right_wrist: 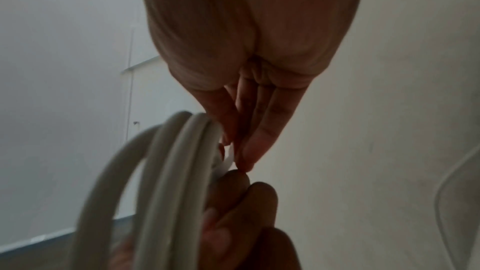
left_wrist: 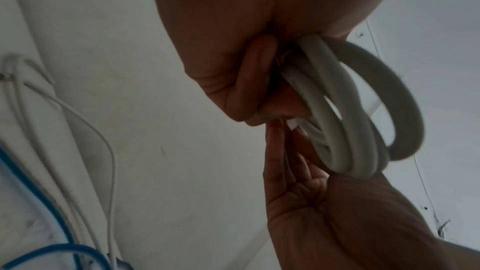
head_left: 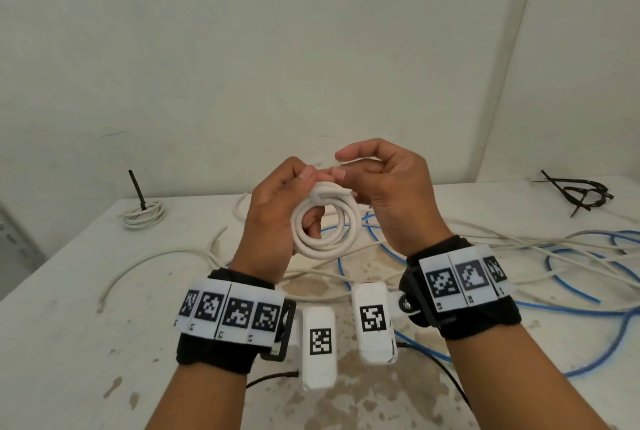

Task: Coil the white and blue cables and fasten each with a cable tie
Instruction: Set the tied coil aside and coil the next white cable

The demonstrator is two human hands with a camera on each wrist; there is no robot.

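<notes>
A white cable wound into a small coil (head_left: 320, 249) is held up over the table. My left hand (head_left: 304, 187) grips the coil, thumb on top and fingers through its middle. A white cable tie (head_left: 320, 195) wraps the top of the coil. My right hand (head_left: 341, 166) pinches the tie's end between thumb and fingers. In the left wrist view the coil (left_wrist: 345, 122) hangs from my left hand (left_wrist: 249, 89). In the right wrist view my right fingers (right_wrist: 249, 151) hold the tie (right_wrist: 226, 163) beside the coil (right_wrist: 182, 171). The blue cable (head_left: 571, 277) lies loose on the table.
A second white coil (head_left: 143, 215) with an upright black tie sits at the back left. Several black cable ties (head_left: 581, 192) lie in a heap at the back right. Loose white cable (head_left: 138, 267) sprawls over the stained white table (head_left: 69, 343), tangled with the blue one at the right.
</notes>
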